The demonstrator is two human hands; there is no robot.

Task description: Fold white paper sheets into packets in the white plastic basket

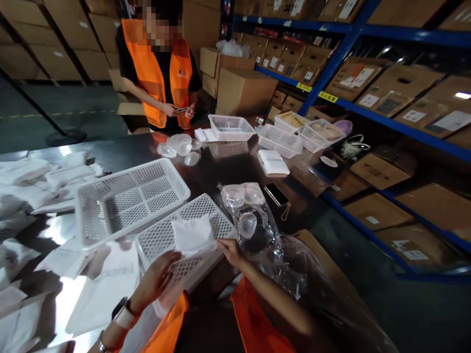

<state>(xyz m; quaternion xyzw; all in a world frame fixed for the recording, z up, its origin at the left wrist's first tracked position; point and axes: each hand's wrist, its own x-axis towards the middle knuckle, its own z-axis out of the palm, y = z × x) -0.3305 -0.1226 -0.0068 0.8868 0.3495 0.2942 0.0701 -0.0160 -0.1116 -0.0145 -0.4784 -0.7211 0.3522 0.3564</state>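
- Nearest the camera, at the near edge of the dark glossy table [228, 166], an orange safety vest [253, 323] covers the wearer's chest.
- The left hand [156, 279], with a white watch band at the wrist, lies half-open with fingers curled loosely on the near rim of the white perforated plastic basket [162, 238]; it pinches nothing that can be seen.
- A flat white folded pouch [193, 234] lies inside that basket, towards its right end.
- The right hand [230, 250] pinches the pouch's right corner between thumb and fingertips, the rest of the hand lightly closed.
- Just right of the basket, touching it, stands a clear plastic bag of translucent moulded cups [250, 220].
- A black smartphone [276, 194] lies beyond the bag, towards the table's right edge.
- At the left edge, loose white flat packets [33, 181] pile up beside a second, larger white mesh basket [128, 201].
- At the far edge a co-worker in an orange vest [158, 73] holds a small object in both hands; more white baskets [230, 127] sit near the far right corner.
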